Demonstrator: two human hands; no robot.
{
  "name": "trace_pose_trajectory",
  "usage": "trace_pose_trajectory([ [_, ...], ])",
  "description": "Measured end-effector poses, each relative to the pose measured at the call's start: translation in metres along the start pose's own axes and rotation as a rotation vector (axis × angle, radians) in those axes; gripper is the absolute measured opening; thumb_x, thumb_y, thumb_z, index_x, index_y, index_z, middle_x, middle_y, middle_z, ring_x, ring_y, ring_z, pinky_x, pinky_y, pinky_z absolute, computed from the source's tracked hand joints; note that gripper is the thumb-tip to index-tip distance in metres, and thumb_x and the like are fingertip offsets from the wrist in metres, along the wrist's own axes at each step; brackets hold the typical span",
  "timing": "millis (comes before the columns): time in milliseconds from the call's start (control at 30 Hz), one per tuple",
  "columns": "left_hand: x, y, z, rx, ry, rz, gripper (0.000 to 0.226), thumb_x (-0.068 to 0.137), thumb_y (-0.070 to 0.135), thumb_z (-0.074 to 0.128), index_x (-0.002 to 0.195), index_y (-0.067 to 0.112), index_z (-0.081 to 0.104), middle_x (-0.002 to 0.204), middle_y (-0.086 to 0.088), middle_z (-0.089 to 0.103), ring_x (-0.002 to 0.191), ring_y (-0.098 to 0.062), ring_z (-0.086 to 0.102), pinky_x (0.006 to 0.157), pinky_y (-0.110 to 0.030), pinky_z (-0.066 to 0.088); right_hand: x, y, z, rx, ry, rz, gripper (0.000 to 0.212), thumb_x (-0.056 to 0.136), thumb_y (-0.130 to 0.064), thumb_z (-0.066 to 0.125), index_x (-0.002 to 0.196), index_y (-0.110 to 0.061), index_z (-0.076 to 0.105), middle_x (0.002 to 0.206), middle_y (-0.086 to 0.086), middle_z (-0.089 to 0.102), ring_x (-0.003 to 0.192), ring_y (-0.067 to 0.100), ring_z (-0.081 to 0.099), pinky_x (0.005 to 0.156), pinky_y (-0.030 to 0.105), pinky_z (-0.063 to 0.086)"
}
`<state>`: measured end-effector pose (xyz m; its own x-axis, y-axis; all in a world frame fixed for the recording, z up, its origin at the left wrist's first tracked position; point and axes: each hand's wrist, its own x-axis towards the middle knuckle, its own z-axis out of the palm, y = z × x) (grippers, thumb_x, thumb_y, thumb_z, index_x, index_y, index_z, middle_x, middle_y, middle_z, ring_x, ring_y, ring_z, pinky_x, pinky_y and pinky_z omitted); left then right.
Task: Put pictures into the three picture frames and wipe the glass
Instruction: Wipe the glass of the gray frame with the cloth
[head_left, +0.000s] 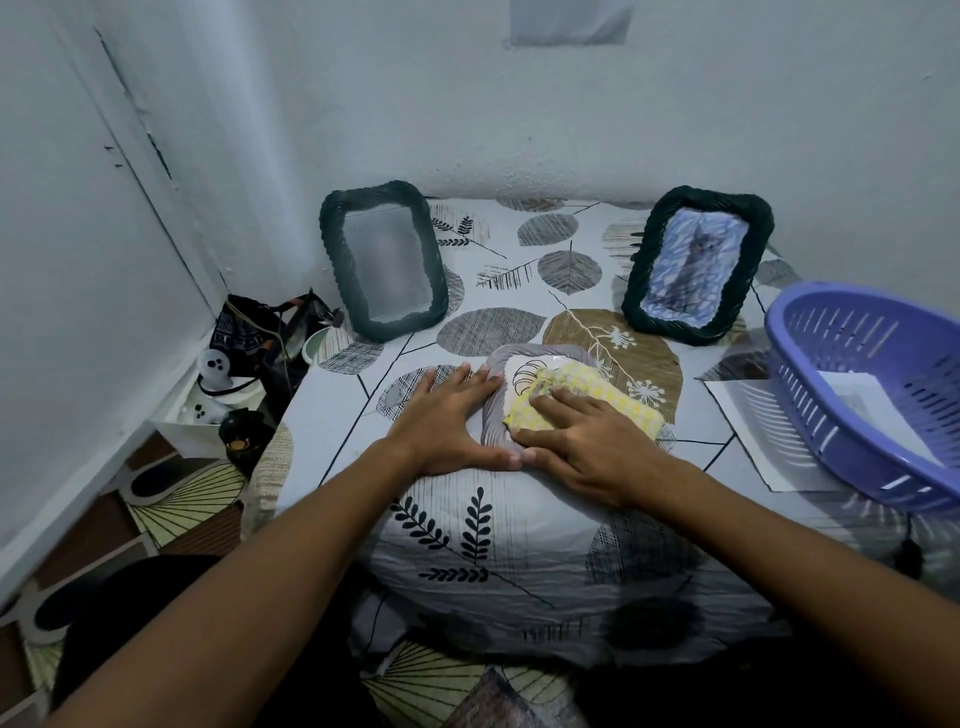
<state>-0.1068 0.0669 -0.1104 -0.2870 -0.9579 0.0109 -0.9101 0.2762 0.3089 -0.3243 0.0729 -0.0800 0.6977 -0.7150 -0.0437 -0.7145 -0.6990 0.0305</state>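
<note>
R hand: laid flat, fingers straight, pressed on the yellow cloth; nothing is gripped.
L hand: laid flat, fingers straight and spread, pressed on the desk cover w/ fingertips against the left rim of the grey frame; nothing is gripped. The two thumbs are seen touching tip to tip at the frame's near edge.
Yellow cloth: checked, folded, spread over the right part of the grey frame's glass, directly under the R grip; its right end is past the frame's edge.
Grey frame: laid flat on the desk, glass up, between the two hands; a white picture w/ a dark line drawing is seen in the uncovered top-left part. Long axis: cannot be told, as much is hidden by cloth and hand.
Left dark frame: stood upright at the back left, well apart from the hands, long axis vertical, tilted back, face turned to the camera; content is blurred.
Right dark frame: stood upright at the back right, long axis vertical, tilted back; a blurred bluish picture is held in it.
Purple basket: at the right desk edge, tipped up, w/ a white sheet inside.
Paper sheet: laid flat, partly under the basket.
Desk: covered by a leaf-print cloth.
Writing: none can be read; the print on the black bag at far left is too small to tell.
</note>
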Motion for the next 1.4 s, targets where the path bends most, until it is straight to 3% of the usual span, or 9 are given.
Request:
trace_pose_trajectory([
  [100, 0.0, 0.0, 0.0, -0.004, -0.004, -0.001, 0.122, 0.049, 0.093, 0.037, 0.152, 0.032, 0.014, 0.16, 0.006, 0.011, 0.147, -0.009, 0.001, 0.12, -0.042, -0.006, 0.002, 0.005, 0.003, -0.044, -0.002, -0.004, 0.077, 0.094, -0.062, 0.0, 0.127, -0.029, 0.06, 0.134, 0.019, 0.055, 0.124, 0.043, 0.05, 0.1, 0.052, 0.045],
  [200, 0.0, 0.0, -0.001, -0.011, -0.003, 0.002, 0.123, 0.048, 0.093, 0.038, 0.152, 0.031, 0.014, 0.16, 0.005, 0.011, 0.147, -0.01, 0.001, 0.12, -0.042, -0.006, -0.001, 0.009, 0.004, -0.048, -0.017, 0.025, 0.076, 0.096, -0.06, 0.004, 0.119, -0.025, 0.067, 0.125, 0.02, 0.062, 0.115, 0.043, 0.057, 0.093, 0.052, 0.05],
  [400, 0.001, 0.0, 0.0, -0.002, 0.006, -0.001, 0.123, 0.048, 0.093, 0.039, 0.152, 0.03, 0.016, 0.16, 0.004, 0.013, 0.148, -0.011, 0.003, 0.12, -0.043, -0.005, -0.004, 0.007, 0.0, -0.024, 0.03, 0.063, 0.092, 0.086, -0.068, -0.012, 0.128, -0.029, 0.06, 0.137, 0.014, 0.053, 0.127, 0.036, 0.046, 0.102, 0.046, 0.04],
  [700, 0.001, 0.0, 0.001, 0.0, 0.012, 0.005, 0.123, 0.049, 0.093, 0.039, 0.152, 0.029, 0.017, 0.16, 0.005, 0.013, 0.147, -0.009, 0.003, 0.12, -0.044, -0.004, 0.02, 0.0, 0.002, 0.015, 0.046, 0.148, 0.082, 0.079, -0.066, -0.004, 0.134, -0.036, 0.049, 0.146, 0.009, 0.04, 0.135, 0.03, 0.033, 0.104, 0.044, 0.026],
  [867, 0.001, -0.001, 0.001, -0.001, 0.012, 0.014, 0.123, 0.049, 0.092, 0.039, 0.152, 0.029, 0.016, 0.16, 0.005, 0.014, 0.148, -0.01, 0.004, 0.12, -0.042, -0.005, 0.036, 0.005, 0.003, 0.142, 0.014, 0.191, 0.05, 0.099, -0.056, 0.022, 0.141, -0.038, 0.041, 0.155, 0.007, 0.028, 0.144, 0.029, 0.019, 0.114, 0.045, 0.014],
  [1067, 0.0, 0.0, 0.0, 0.009, 0.013, 0.021, 0.123, 0.05, 0.093, 0.039, 0.152, 0.029, 0.015, 0.16, 0.003, 0.012, 0.148, -0.011, 0.004, 0.12, -0.042, -0.005, 0.025, 0.014, 0.004, 0.265, 0.084, 0.19, 0.051, 0.097, -0.036, 0.042, 0.147, -0.033, 0.032, 0.154, 0.007, 0.031, 0.143, 0.025, 0.023, 0.115, 0.04, 0.019],
  [1133, 0.0, 0.0, 0.0, -0.006, 0.006, 0.011, 0.126, 0.047, 0.095, 0.037, 0.152, 0.03, 0.014, 0.16, 0.004, 0.011, 0.147, -0.012, 0.003, 0.12, -0.043, -0.005, 0.023, 0.016, 0.006, 0.26, 0.149, 0.239, 0.049, 0.094, -0.035, 0.045, 0.142, -0.027, 0.041, 0.149, 0.008, 0.039, 0.14, 0.026, 0.028, 0.115, 0.041, 0.022],
  [1300, -0.004, 0.007, -0.008, -0.084, -0.025, -0.015, 0.13, 0.043, 0.099, 0.041, 0.152, 0.032, 0.016, 0.16, 0.005, 0.01, 0.147, -0.011, 0.001, 0.119, -0.042, -0.008, 0.03, 0.016, 0.002, 0.216, 0.216, 0.253, 0.027, 0.092, -0.032, 0.048, 0.103, -0.016, 0.067, 0.111, 0.006, 0.063, 0.11, 0.029, 0.052, 0.085, 0.037, 0.044],
  [1400, -0.005, 0.012, -0.021, -0.31, -0.082, -0.129, 0.107, 0.063, 0.074, 0.066, 0.151, 0.032, 0.021, 0.158, 0.004, 0.014, 0.146, -0.02, 0.006, 0.117, -0.043, 0.001, 0.032, 0.015, -0.011, 0.459, 0.3, 0.371, 0.016, 0.093, -0.02, 0.049, 0.094, -0.013, 0.064, 0.096, 0.01, 0.065, 0.091, 0.031, 0.058, 0.066, 0.034, 0.041],
])
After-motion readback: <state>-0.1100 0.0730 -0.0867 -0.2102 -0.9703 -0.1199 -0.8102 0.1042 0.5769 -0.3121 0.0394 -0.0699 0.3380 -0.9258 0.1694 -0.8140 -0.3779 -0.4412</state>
